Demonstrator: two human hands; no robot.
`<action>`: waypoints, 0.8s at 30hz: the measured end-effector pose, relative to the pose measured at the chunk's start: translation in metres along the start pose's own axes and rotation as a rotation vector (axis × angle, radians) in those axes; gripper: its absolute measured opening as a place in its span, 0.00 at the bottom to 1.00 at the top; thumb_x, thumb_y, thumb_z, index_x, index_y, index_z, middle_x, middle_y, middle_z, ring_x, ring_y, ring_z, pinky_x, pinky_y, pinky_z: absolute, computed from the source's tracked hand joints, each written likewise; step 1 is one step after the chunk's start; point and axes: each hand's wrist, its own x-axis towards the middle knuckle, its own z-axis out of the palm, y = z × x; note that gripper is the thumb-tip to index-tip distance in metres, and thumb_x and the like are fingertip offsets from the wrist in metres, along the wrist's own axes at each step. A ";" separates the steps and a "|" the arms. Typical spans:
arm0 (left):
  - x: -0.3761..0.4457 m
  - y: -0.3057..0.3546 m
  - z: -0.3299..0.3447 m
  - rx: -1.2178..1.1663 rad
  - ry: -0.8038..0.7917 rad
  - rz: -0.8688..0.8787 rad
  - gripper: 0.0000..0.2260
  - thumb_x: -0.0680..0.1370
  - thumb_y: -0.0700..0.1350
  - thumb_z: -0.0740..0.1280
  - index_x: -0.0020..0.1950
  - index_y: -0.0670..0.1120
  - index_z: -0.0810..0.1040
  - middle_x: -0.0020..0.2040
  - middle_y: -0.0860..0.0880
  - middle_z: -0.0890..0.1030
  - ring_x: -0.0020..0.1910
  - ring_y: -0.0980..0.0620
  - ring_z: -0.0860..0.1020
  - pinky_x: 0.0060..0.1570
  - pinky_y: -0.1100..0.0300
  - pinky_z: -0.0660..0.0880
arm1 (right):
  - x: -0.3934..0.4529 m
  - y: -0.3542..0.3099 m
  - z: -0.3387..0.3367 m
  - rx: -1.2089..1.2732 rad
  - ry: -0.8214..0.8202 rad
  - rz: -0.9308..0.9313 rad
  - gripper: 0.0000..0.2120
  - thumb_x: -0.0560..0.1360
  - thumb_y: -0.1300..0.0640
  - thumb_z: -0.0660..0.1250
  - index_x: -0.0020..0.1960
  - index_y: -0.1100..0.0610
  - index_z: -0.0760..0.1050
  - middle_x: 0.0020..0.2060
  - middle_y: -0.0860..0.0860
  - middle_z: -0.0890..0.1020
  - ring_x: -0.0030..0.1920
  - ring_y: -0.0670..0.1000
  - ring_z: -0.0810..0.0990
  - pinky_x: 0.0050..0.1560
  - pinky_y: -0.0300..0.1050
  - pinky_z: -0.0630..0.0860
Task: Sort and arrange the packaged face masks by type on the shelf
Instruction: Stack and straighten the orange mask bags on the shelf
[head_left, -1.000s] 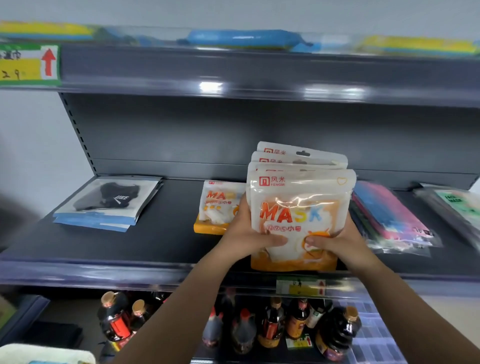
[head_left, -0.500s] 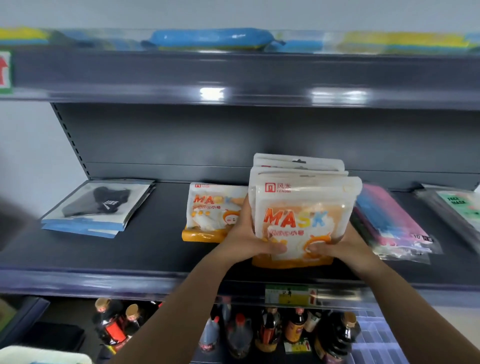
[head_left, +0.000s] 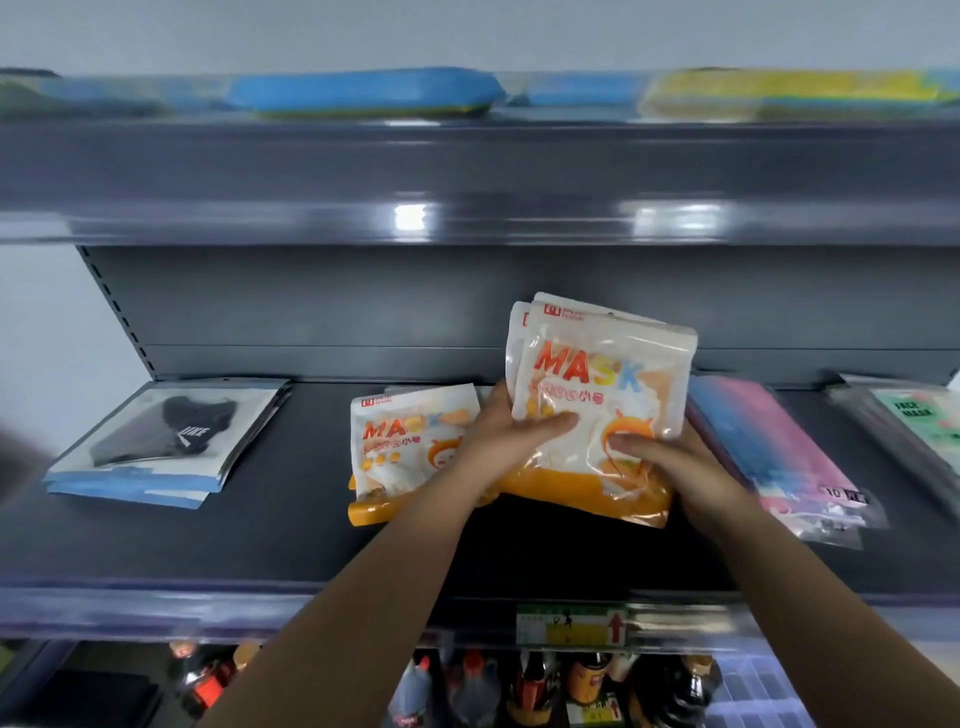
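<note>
Stack of orange-and-white "MASK" packs (head_left: 597, 410): several pouches, glossy, tilted rightward, raised off the shelf (head_left: 291, 519), gripped at the lower part by both hands. Single matching pack (head_left: 410, 447): flat on the shelf, just left of the stack. Black-mask packs (head_left: 166, 441): small pile, far left. Pink-and-blue packs (head_left: 769, 452): pile at right, beside the stack. Green "FACE MASK" packs (head_left: 919, 421): far right edge.

Both bare forearms reaching forward and up from 6 o'clock, left hand (head_left: 506, 441) thumb laid across the front, right hand (head_left: 670, 462) gripping low at 3 o'clock, fingers curled, hands nearly touching
</note>
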 end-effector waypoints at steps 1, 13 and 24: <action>0.008 0.002 -0.001 0.013 0.004 -0.056 0.15 0.71 0.52 0.73 0.53 0.57 0.72 0.53 0.58 0.78 0.54 0.56 0.78 0.54 0.60 0.74 | 0.008 -0.002 0.000 0.006 0.011 0.051 0.30 0.62 0.62 0.76 0.63 0.54 0.73 0.54 0.55 0.83 0.54 0.58 0.82 0.58 0.59 0.75; 0.053 0.005 -0.010 0.038 0.003 -0.440 0.31 0.72 0.64 0.66 0.70 0.51 0.67 0.63 0.49 0.74 0.62 0.47 0.72 0.56 0.57 0.67 | 0.072 -0.016 -0.003 -0.037 0.044 0.431 0.23 0.60 0.56 0.75 0.54 0.57 0.79 0.41 0.56 0.86 0.38 0.53 0.85 0.52 0.53 0.80; 0.074 -0.005 -0.034 -0.189 0.045 -0.497 0.10 0.69 0.55 0.71 0.45 0.53 0.79 0.53 0.44 0.82 0.55 0.42 0.79 0.61 0.46 0.74 | 0.080 -0.028 0.020 0.005 0.114 0.455 0.24 0.70 0.42 0.69 0.60 0.56 0.77 0.51 0.58 0.84 0.51 0.58 0.83 0.58 0.57 0.77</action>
